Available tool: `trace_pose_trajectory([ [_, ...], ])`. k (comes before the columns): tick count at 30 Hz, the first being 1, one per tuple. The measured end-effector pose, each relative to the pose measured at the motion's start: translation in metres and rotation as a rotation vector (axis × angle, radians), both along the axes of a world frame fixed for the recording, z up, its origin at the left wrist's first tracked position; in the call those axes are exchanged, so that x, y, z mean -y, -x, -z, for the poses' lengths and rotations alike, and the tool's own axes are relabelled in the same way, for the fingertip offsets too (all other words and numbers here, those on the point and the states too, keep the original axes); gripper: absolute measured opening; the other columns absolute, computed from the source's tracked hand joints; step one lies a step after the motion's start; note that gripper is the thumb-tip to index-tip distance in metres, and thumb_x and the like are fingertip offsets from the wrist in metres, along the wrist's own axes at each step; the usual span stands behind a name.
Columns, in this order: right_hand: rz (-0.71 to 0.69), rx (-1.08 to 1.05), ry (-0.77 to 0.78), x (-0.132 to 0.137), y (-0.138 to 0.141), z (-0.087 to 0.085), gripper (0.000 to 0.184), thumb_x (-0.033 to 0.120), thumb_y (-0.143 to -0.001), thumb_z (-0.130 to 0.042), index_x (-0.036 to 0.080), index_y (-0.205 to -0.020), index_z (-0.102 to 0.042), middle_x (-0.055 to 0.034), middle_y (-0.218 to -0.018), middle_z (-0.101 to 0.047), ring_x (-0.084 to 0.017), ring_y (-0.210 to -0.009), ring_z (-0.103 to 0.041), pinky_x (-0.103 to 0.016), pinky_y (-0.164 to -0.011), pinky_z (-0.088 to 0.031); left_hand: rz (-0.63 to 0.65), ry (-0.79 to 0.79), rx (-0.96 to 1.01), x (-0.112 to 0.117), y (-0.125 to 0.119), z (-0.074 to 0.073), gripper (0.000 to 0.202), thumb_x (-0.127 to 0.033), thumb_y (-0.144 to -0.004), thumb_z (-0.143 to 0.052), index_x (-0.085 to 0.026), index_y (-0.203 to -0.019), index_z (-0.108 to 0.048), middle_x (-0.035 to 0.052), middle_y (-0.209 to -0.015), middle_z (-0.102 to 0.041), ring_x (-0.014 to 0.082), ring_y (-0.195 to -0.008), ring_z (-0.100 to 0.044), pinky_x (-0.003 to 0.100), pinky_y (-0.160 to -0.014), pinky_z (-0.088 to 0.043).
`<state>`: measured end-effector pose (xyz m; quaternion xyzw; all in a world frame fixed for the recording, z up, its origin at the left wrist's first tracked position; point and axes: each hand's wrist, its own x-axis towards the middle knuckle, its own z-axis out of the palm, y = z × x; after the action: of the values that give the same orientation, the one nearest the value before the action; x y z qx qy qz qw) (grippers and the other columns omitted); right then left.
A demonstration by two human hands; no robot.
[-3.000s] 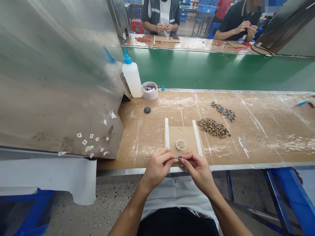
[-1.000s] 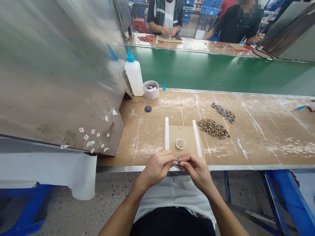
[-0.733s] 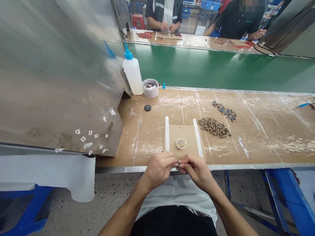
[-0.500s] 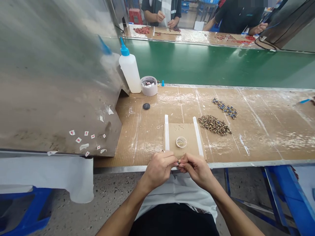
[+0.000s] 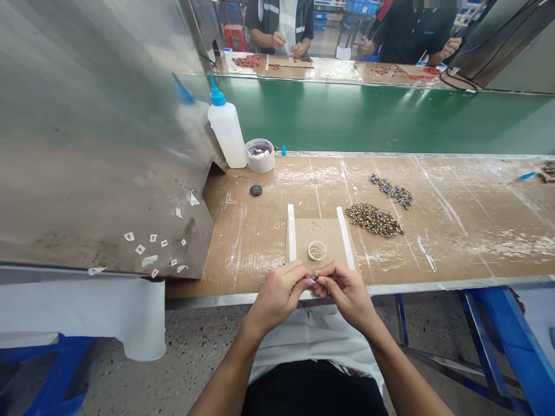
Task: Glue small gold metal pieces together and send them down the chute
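Between my fingertips is a small brass-coloured metal piece with a blue part [image 5: 314, 278]; its exact kind is too small to make out. My left hand [image 5: 280, 292] pinches it from one side, and my right hand [image 5: 347, 292] pinches it from the other. Both hands are closed above the bench's front edge. Just beyond them, a small round dish [image 5: 317, 251] with a thin stick across it rests on a cardboard pad [image 5: 321, 228]. To the right lie a pile of small brass-coloured pieces [image 5: 373, 220] and a smaller group of similar pieces with blue parts [image 5: 392, 190].
A white squeeze bottle [image 5: 228, 134] with a blue nozzle stands beside a tape roll [image 5: 260, 162] holding scraps. Near them are a dark round disc [image 5: 256, 190] and a blue cap [image 5: 284, 150]. A metal panel [image 5: 104, 144] rises at left. Two people work across the green strip [image 5: 347, 112].
My hands have turned slightly and lifted a little, so the blue part of the held piece shows more. The whole view has shifted slightly.
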<state>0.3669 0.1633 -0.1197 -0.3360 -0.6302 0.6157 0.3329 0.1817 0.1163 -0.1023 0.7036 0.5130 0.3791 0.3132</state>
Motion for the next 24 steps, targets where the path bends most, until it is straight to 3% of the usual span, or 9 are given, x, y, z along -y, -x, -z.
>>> trace_pose_trajectory([
  [9, -0.017, -0.007, 0.029, -0.002, -0.001, -0.003, 0.017, 0.031, -0.096, -0.059, 0.015, -0.094, -0.063, -0.0040, -0.075, -0.066, -0.014, -0.067, -0.064, -0.022, -0.063, -0.054, -0.015, 0.025, 0.061, -0.001, 0.000, 0.002, 0.023, -0.020, -0.099, -0.046, -0.015, -0.086, -0.064, 0.0025, -0.082, -0.062, 0.0134, -0.077, -0.056, 0.024, -0.072, -0.041],
  [24, -0.081, 0.228, -0.202, -0.001, 0.002, -0.009, 0.019, 0.025, -0.098, -0.048, 0.018, -0.081, -0.054, -0.0011, -0.069, -0.058, -0.014, -0.061, -0.057, -0.022, -0.058, -0.045, -0.025, -0.084, -0.106, -0.002, 0.000, 0.012, 0.024, -0.014, -0.096, -0.045, -0.015, -0.078, -0.062, 0.0023, -0.071, -0.058, 0.0145, -0.067, -0.053, 0.026, -0.063, -0.037],
])
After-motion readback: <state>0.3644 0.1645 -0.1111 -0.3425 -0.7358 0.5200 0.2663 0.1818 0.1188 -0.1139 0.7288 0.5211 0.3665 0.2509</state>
